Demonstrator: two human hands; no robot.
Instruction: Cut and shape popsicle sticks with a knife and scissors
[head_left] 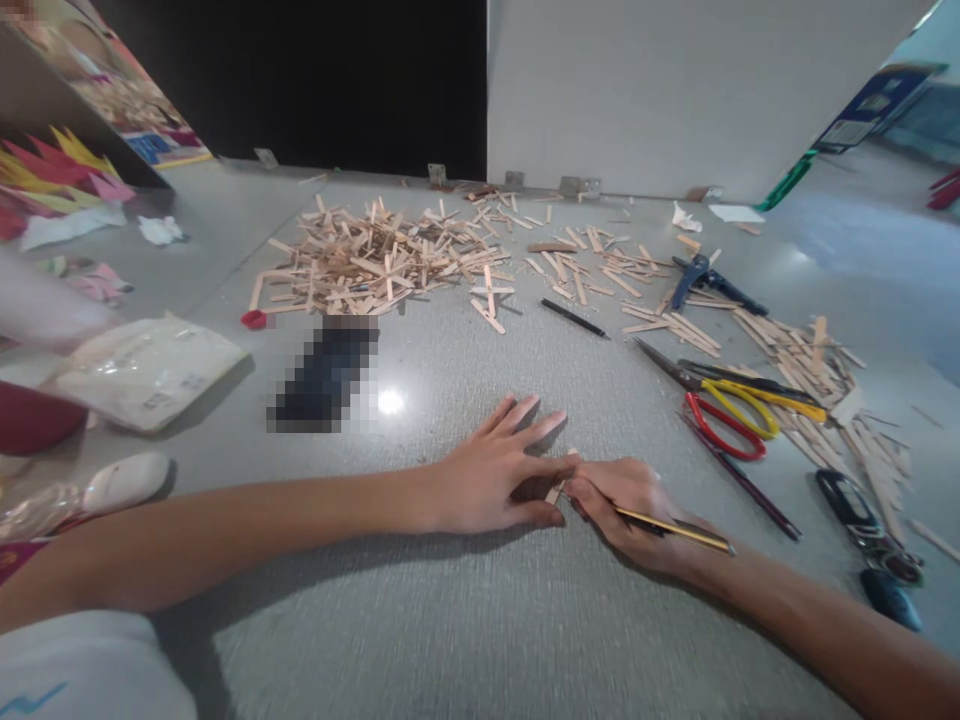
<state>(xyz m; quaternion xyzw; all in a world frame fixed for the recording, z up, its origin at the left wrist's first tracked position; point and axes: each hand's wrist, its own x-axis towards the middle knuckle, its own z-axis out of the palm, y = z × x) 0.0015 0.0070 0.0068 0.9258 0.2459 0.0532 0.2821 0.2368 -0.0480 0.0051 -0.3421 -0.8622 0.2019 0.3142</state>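
Note:
My left hand lies on the grey table with its upper fingers spread. Its index finger and thumb hold down a short, flat wooden stick against the tabletop. Closed around a black-and-gold pencil, my right hand meets the left fingertips at the stick. The pencil's tip is hidden behind the right fingers, so I cannot tell whether it touches the wood. Beyond both hands lies a black pen. Scissors with red and yellow handles rest to the right, beside a dark pencil.
A big heap of wooden sticks spreads at the back, with more sticks on the right. Blue pliers and keys lie there too. On the left are a blurred-out dark object, a plastic packet and a white mouse.

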